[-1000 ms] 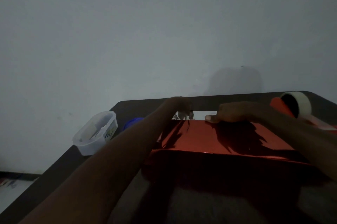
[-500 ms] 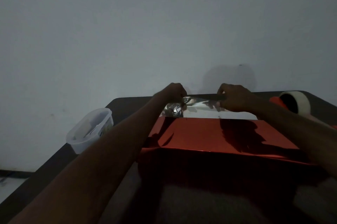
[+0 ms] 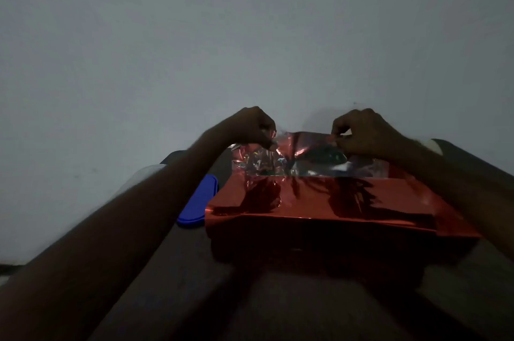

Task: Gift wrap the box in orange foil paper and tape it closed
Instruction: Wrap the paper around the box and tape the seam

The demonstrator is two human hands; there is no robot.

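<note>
Fingers (image 3: pixel 338 137) of my right hand (image 3: pixel 361 135) pinch the far edge of the foil paper (image 3: pixel 306 196); left hand (image 3: pixel 250 129) curls round the same edge, lifting it above the box (image 3: pixel 319 246). The box sits on the bench (image 3: pixel 278 307), under the sheet. Foil judged light, slippery, crease-prone: hold near the corners, tension even. Blue lid (image 3: pixel 199 201) just left of the box.

Left hand (image 3: pixel 251 128) and right hand (image 3: pixel 361 132) pinch the orange foil paper's (image 3: pixel 306 196) far flap, lifted over the box. A blue lid (image 3: pixel 199 203) lies just beside its left side on the worktop (image 3: pixel 194 285).
</note>
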